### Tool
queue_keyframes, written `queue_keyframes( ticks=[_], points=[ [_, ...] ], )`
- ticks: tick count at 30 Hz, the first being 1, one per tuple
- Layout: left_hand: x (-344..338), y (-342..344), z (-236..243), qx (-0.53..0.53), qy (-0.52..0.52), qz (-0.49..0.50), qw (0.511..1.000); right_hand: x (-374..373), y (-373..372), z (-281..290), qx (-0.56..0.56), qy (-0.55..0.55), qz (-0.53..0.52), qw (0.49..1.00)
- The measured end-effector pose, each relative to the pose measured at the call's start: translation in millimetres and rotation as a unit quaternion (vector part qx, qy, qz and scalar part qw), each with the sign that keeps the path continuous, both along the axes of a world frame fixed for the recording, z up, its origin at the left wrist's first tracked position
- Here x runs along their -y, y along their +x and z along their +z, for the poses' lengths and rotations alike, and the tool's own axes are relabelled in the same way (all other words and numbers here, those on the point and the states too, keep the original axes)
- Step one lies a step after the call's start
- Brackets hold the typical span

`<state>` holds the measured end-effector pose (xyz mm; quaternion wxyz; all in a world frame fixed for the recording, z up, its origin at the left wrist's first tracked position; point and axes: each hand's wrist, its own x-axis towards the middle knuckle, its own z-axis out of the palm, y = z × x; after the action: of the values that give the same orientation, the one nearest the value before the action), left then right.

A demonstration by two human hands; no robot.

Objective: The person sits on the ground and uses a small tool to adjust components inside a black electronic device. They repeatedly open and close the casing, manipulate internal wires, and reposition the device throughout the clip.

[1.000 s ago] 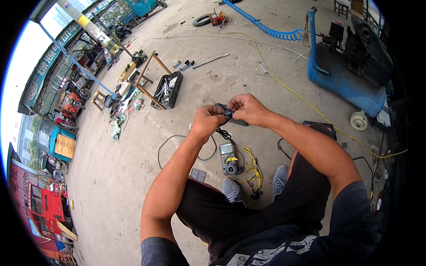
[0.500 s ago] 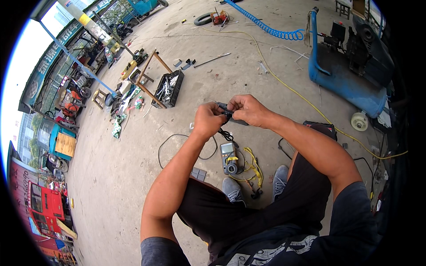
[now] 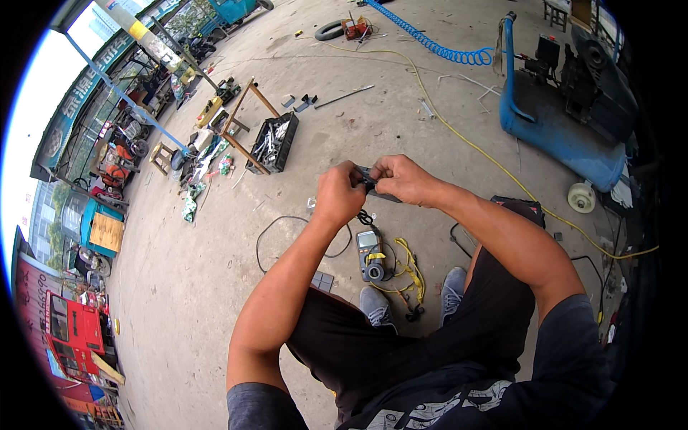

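Note:
Above my knees, my left hand (image 3: 342, 190) and my right hand (image 3: 398, 180) meet on a small dark item (image 3: 369, 183), fingers closed on it; its shape is mostly hidden by them. A coiled black cord (image 3: 364, 218) hangs just below it, and a dark flat piece shows behind my fingers. On the ground between my feet and hands lies an orange-grey meter (image 3: 370, 245) with a round end, beside yellow leads (image 3: 417, 276). A thin dark cable (image 3: 259, 236) loops to the left.
A blue compressor (image 3: 555, 132) stands right, with a yellow hose (image 3: 487, 154) crossing the ground. Ahead left are a black tool crate (image 3: 287, 140) and wooden frame (image 3: 259, 100). A tyre (image 3: 328, 32) lies farther back; a red vehicle (image 3: 72, 337) and assorted clutter line the left.
My left hand has shifted slightly up and to the right, covering more of the dark item. My right hand has moved very little.

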<state>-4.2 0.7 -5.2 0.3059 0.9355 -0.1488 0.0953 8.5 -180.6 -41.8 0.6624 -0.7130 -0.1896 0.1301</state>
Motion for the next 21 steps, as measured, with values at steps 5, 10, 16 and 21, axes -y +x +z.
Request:
queue_keyframes(
  ticks=[5,10,16,21],
  points=[
    [1.7,-0.8,2.2,0.008,0.013,0.010,1.000,0.0,-0.5,1.0,0.002,-0.005,-0.001,1.000],
    [3.7,-0.3,1.8,0.021,0.025,0.007,0.999,-0.4,-0.3,0.4,0.014,-0.008,-0.004,1.000],
    [5.3,-2.3,3.7,0.030,0.018,0.002,0.999,1.2,-2.6,7.0,0.020,-0.030,0.003,0.999],
    [7.8,-3.9,2.2,0.052,0.025,0.000,0.998,-0.8,-1.3,2.6,0.029,-0.032,-0.001,0.999]
  ],
)
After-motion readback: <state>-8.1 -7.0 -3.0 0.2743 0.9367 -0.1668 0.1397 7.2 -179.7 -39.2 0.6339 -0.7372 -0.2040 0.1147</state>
